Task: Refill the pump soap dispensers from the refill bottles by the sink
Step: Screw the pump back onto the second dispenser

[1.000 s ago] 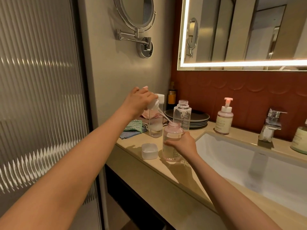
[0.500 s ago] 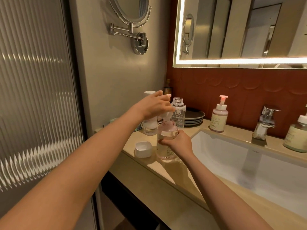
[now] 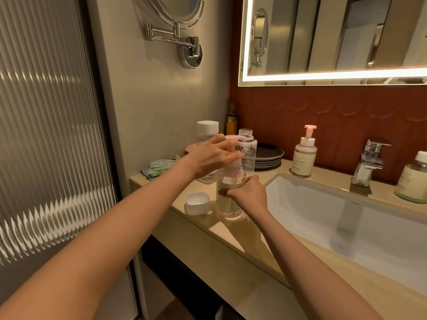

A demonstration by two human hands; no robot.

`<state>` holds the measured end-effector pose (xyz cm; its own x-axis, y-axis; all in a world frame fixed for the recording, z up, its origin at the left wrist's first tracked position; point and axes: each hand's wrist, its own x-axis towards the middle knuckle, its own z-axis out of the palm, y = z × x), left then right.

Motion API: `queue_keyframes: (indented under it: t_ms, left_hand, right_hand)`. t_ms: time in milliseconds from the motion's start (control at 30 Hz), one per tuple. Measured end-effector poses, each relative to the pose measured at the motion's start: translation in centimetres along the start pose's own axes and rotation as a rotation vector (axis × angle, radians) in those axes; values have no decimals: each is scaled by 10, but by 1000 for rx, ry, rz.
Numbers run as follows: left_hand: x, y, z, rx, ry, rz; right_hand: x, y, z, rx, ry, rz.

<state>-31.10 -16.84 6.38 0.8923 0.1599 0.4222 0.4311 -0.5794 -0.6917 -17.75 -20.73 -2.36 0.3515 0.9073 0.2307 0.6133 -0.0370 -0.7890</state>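
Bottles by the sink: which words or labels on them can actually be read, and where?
"PING": the end of a larger word, low on the label of the pink-pump bottle behind the sink.
Its smaller lines above: too small to read.
Clear open bottle: pale vertical letters, too faint to read.
Held dispenser: label mostly covered by the right hand.
Bottle at the right edge: label blurred.
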Motion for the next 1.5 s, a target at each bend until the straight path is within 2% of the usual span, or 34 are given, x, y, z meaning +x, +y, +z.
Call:
queue_keyframes:
  t_ms: [67,267,333,433,533,600,700,967,1200,1300,1500]
  left_hand:
    - [-4,9,5,-36,39,13]
    - [-18,17,15,-202,182,-101]
    - [-22,17,17,-292,247,-195]
    - [-21,23,15,-514,327,-568]
    - [-11,24,13,-839,251,-1003]
    - [-1,23,11,-1019,200,-1121]
    - [11,25,6,-1195,81,-1144]
    - [16,25,7,-1237,-5,-1147]
    - [15,15,-2,-1363,-175,-1040]
    - [17,15,-2,-1439,-152,-1045]
    - [15,14,1,-1389,-148,-1037]
  right_hand:
    - [0,1,0,-28,4,9]
    - [0,0,-1,-74,10,6]
    - [0,1,1,-92,13,10]
    - [-1,2,2,-124,54,21]
    - [-4,7,3,-216,42,27]
    - [-6,11,4,-224,34,24]
    - [-7,14,3,-203,29,-14]
    - [-5,16,3,-164,13,-36]
    - [-4,18,2,-130,2,-33]
    - [-3,17,1,-141,-3,-29]
    - [-4,18,1,-140,16,-33]
